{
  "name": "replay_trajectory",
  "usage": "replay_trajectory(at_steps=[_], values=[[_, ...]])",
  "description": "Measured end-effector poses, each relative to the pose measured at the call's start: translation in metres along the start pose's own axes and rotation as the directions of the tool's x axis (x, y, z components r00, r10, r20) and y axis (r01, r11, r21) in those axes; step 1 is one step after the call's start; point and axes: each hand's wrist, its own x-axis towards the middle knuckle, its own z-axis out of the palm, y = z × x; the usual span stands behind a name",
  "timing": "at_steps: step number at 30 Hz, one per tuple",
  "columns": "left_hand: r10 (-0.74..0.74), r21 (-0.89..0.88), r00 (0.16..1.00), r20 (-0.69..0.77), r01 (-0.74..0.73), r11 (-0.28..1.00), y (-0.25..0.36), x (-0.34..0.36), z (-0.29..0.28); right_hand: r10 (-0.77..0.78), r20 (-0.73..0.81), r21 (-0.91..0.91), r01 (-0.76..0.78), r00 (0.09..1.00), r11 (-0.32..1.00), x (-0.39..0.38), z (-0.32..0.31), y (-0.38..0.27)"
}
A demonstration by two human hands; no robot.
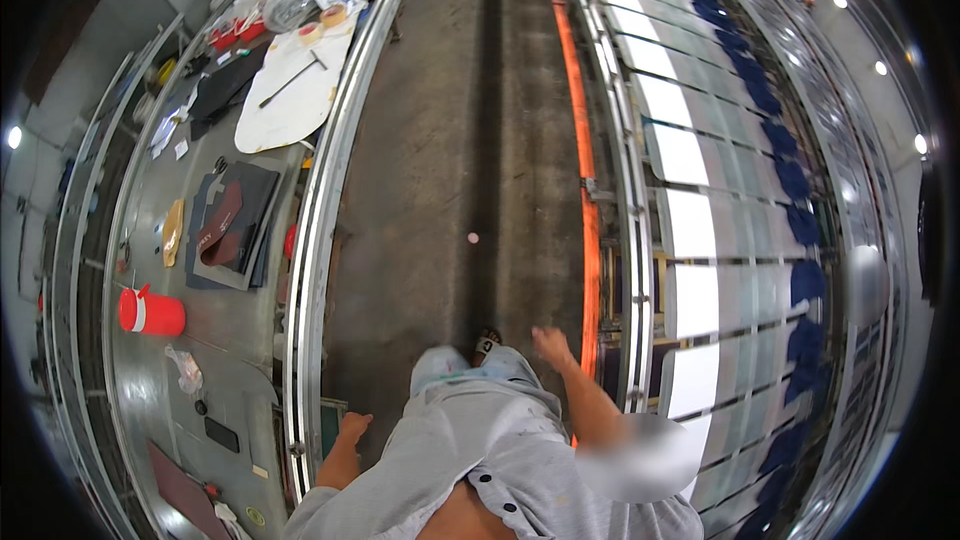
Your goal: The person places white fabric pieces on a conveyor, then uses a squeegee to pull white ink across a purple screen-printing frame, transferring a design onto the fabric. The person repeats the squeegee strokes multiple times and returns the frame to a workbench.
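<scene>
My left hand point(354, 426) hangs low beside the metal rail point(300, 340) of the left-hand table. Its fingers look loosely apart, and I see nothing in it. Farther forward, my right hand point(551, 344) hangs over the aisle, close to the orange strip point(588, 270) along the right-hand table. Its fingers are curled in, with nothing showing between them. Neither hand touches any object that I can see. Between them are my grey shirt and light trousers, and one sandalled foot point(487, 342) is on the floor point(430, 160).
On the left table point(240, 360) are a red jug point(150, 311), dark folded sheets point(255, 210), a white board point(270, 110) with a T-handled tool point(292, 78), and a phone point(221, 434). Along the right table lie rows of white panels point(690, 303) with dark blue cloth point(806, 283) at their far ends.
</scene>
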Motion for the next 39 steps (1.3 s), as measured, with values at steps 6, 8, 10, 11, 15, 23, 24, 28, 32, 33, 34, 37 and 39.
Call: replay_trajectory(at_steps=[6, 8, 10, 11, 15, 23, 24, 28, 32, 33, 34, 37, 39], values=[[0.085, -0.34, 0.98, 0.18, -0.019, 0.94, 0.084, 0.006, 0.026, -0.167, 0.019, 0.269, 0.156, 0.986, 0.951, 0.181, -0.103, -0.253], [0.183, -0.359, 0.948, 0.261, -0.081, 0.93, 0.132, 0.036, 0.032, -0.248, 0.007, 0.177, 0.243, 0.969, 0.954, 0.235, -0.12, -0.27], [0.157, -0.338, 0.936, 0.316, -0.044, 0.94, 0.208, 0.086, 0.029, -0.335, -0.019, 0.032, 0.335, 0.942, 0.942, 0.288, -0.142, -0.273], [0.113, -0.321, 0.937, 0.331, -0.001, 0.947, 0.251, 0.114, 0.019, -0.278, -0.033, 0.009, 0.279, 0.96, 0.96, 0.307, -0.149, -0.265], [0.024, -0.251, 0.952, 0.304, 0.056, 0.966, 0.462, 0.229, -0.056, 0.16, -0.057, -0.195, -0.168, 0.986, 0.966, 0.366, -0.193, -0.189], [0.585, -0.148, 0.811, -0.019, -0.581, 0.8, 0.906, 0.299, -0.284, 0.606, 0.202, 0.488, -0.616, 0.769, 0.619, 0.394, -0.226, -0.198], [0.595, -0.192, 0.803, -0.013, -0.586, 0.787, 0.946, 0.308, -0.29, 0.599, 0.208, 0.504, -0.609, 0.774, 0.612, 0.413, -0.219, -0.178], [0.673, -0.282, 0.735, -0.081, -0.665, 0.692, 1.091, 0.343, -0.332, 0.244, 0.209, -0.172, -0.21, 0.947, 0.963, 0.548, -0.232, -0.184], [0.535, -0.224, 0.845, -0.013, -0.524, 0.822, 1.1, 0.412, -0.33, 0.258, 0.168, 0.032, -0.267, 0.951, 0.963, 0.725, -0.265, -0.269], [0.464, -0.107, 0.883, 0.074, -0.455, 0.884, 1.087, 0.436, -0.328, 0.251, 0.156, 0.083, -0.266, 0.955, 0.96, 0.78, -0.275, -0.296], [0.475, -0.006, 0.867, 0.153, -0.48, 0.878, 1.087, 0.433, -0.323, 0.182, 0.146, -0.226, -0.147, 0.972, 0.963, 0.85, -0.306, -0.317], [0.114, -0.121, 0.947, 0.302, -0.08, 0.989, 1.07, 0.446, -0.326, 0.201, 0.06, 0.1, -0.206, 0.978, 0.973, 0.999, -0.391, -0.469], [0.224, -0.214, 0.954, 0.197, -0.181, 0.96, 1.088, 0.449, -0.322, 0.104, -0.028, 0.134, -0.099, 0.994, 0.986, 1.087, -0.449, -0.566]])
